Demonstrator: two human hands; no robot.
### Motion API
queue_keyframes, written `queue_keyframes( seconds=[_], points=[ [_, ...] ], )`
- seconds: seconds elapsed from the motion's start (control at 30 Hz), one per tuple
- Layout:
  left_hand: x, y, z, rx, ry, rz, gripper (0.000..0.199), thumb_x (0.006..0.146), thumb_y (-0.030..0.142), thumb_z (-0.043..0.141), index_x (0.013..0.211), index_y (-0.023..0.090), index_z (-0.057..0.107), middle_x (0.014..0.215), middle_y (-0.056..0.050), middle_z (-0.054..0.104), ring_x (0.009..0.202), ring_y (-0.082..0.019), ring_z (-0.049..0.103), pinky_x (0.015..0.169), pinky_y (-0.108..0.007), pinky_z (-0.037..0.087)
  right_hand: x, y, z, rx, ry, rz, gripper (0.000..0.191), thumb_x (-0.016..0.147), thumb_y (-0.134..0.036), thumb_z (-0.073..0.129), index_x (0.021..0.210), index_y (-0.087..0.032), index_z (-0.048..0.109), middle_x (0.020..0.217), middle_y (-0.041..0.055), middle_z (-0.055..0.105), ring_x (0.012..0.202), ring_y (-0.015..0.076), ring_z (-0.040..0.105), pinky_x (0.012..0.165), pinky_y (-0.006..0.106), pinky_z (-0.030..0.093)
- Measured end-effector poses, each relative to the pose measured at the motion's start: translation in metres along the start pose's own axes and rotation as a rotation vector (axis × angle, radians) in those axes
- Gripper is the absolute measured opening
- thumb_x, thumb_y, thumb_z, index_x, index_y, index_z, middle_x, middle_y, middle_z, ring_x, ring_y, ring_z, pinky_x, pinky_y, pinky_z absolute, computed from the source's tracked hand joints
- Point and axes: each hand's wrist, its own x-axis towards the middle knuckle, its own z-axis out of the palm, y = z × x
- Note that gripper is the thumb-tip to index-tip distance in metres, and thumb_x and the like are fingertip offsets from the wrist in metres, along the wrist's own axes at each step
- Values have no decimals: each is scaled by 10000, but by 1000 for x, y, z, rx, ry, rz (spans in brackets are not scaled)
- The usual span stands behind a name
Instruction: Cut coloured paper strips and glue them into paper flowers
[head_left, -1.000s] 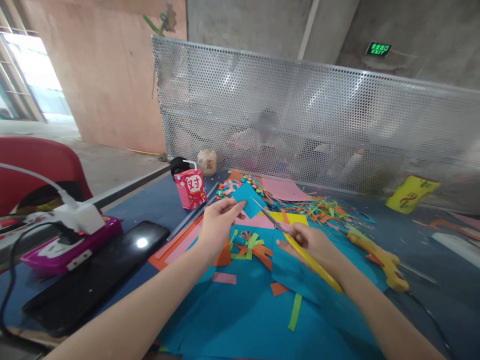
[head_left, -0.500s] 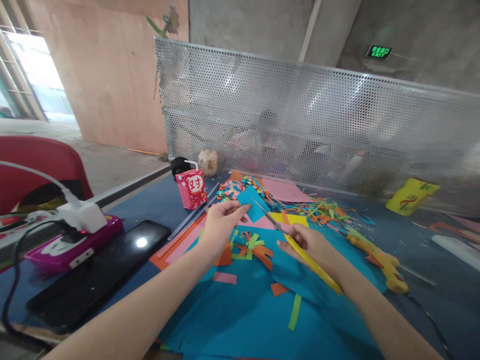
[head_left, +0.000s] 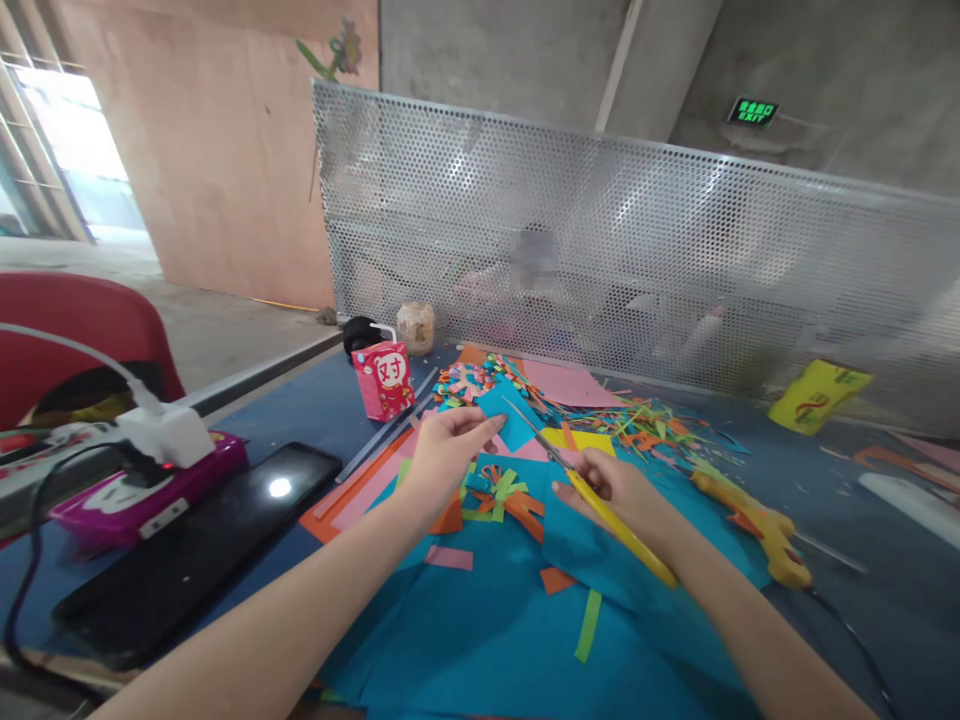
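Between the thumb and fingers of my left hand is a small blue paper piece, held up over the table. My right hand is closed on scissors with yellow handles; their metal blades point up and left, close to the right edge of that piece. Beneath both hands lie large blue sheets. On these rest orange and green paper strips in a loose cluster, a pink scrap, an orange scrap and a green strip.
A yellow glue gun lies right of my right hand. At left are a black phone, a purple power strip and a red drink carton. Paper shreds lie before a perforated metal screen, with a person behind it.
The blue piece has turned slightly and sits a little lower and to the right in my left hand. The scissors have hardly moved.
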Motion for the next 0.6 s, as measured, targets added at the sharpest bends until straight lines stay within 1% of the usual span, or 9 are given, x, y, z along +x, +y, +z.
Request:
queue_keyframes(
  seconds=[0.13, 0.27, 0.4, 0.5, 0.6],
  points=[
    [0, -1, 0, -2, -3, 2, 230, 607, 342, 628, 522, 153, 528, 465, 37, 502, 448, -64, 439, 468, -187, 334, -2, -3, 2, 0, 55, 19, 331, 649, -475, 510, 583, -200, 338, 481, -83, 228, 426, 64, 234, 395, 195, 186],
    [0, 0, 0, -6, -6, -5, 240, 612, 347, 622, 522, 148, 523, 469, 30, 498, 454, -66, 434, 470, -188, 331, -2, -2, 2, -5, 39, 24, 343, 643, -473, 517, 567, -201, 325, 466, -86, 217, 413, 59, 221, 385, 193, 172],
    [-1, 1, 1, -6, -38, -18, 236, 609, 343, 621, 528, 145, 522, 480, 22, 504, 458, -69, 429, 471, -192, 327, 1, 1, 1, 5, -8, 14, 343, 642, -491, 514, 586, -201, 340, 477, -81, 248, 433, 66, 249, 388, 192, 210],
    [-2, 2, 2, 19, -92, -23, 247, 610, 341, 615, 505, 144, 510, 460, 21, 499, 433, -65, 402, 445, -194, 301, 2, 2, 1, 32, -15, -6, 335, 657, -495, 500, 610, -199, 348, 514, -72, 281, 455, 70, 274, 403, 197, 237],
    [-2, 3, 2, 35, -91, -22, 255, 601, 346, 617, 488, 143, 510, 446, 21, 494, 426, -65, 397, 438, -197, 292, 0, -1, 2, 38, 1, -11, 335, 654, -487, 506, 600, -200, 341, 511, -75, 266, 450, 67, 258, 401, 198, 226]
  ],
)
